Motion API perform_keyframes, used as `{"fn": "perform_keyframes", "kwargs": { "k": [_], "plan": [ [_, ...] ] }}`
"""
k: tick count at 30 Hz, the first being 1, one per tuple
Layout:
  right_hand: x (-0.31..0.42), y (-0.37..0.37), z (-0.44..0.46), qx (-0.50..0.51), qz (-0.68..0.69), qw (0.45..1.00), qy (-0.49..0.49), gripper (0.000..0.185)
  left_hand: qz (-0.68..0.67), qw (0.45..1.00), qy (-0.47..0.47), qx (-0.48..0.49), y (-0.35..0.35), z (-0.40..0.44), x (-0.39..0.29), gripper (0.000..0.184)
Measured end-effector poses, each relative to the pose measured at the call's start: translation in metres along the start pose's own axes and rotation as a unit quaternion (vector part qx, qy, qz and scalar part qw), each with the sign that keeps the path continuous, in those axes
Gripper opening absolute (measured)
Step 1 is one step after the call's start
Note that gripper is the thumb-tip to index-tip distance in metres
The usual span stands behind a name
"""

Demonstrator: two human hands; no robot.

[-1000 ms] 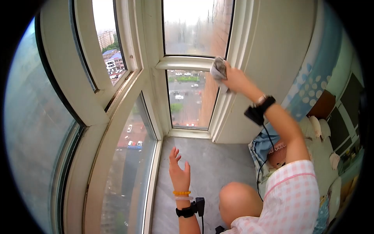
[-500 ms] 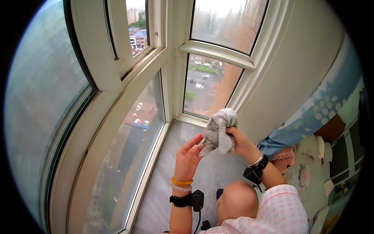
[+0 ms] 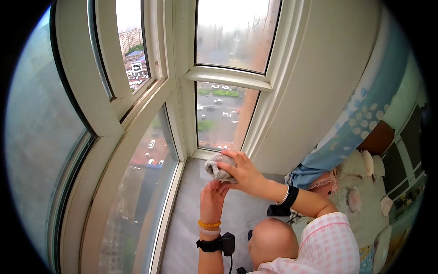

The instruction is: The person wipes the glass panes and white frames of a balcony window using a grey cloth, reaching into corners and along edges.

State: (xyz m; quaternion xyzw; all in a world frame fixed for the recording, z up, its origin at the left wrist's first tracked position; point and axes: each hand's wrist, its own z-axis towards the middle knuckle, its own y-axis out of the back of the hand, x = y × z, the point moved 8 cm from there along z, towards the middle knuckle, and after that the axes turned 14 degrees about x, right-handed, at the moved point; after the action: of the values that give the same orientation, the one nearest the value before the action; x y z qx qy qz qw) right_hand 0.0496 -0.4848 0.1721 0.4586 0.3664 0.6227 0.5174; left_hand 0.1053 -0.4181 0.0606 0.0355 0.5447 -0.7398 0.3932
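A grey, fluffy cloth, bunched into a roll, is held up in front of the corner windows. My right hand wraps round it from the right, thumb and fingers closed on it. Just below, my left hand has its fingertips pinched together at the cloth's lower edge; the exact grip is partly hidden behind the right hand. Both wrists wear black strapped devices, and the left one also has orange and pale bracelets.
A tall window stands ahead, with another low pane along the left, both in white frames. Grey floor or ledge lies below. At right hang a blue curtain and, beyond it, a bed with pillows.
The cloth has gone from hanging loose to a compact bundle, and shifted left and down in view. My right hand now wraps over it, and my left fingers have closed at its underside.
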Motion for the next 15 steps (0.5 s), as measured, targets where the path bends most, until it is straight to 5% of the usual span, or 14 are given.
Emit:
{"fn": "perform_keyframes", "kwargs": {
  "k": [4,6,8,10,15],
  "plan": [
    [-0.039,0.034,0.011,0.056,0.01,0.998,-0.034,0.053,0.169,0.982,0.083,-0.005,-0.03,0.007,0.004,0.054],
    [-0.061,0.092,0.027,-0.069,-0.14,0.987,-0.039,0.049,0.193,0.978,0.075,-0.039,-0.018,0.009,0.001,0.057],
    [-0.094,0.146,0.048,-0.122,-0.33,0.923,-0.156,0.047,0.216,0.972,0.061,-0.076,-0.007,0.005,-0.01,0.062],
    [-0.112,0.176,0.067,-0.147,-0.55,0.815,-0.111,0.027,0.212,0.972,0.06,-0.082,-0.001,0.002,-0.016,0.058],
    [-0.188,0.149,0.097,0.007,-0.664,0.746,-0.044,0.011,0.212,0.972,0.047,-0.095,0.004,0.001,-0.021,0.063]
  ]
}}
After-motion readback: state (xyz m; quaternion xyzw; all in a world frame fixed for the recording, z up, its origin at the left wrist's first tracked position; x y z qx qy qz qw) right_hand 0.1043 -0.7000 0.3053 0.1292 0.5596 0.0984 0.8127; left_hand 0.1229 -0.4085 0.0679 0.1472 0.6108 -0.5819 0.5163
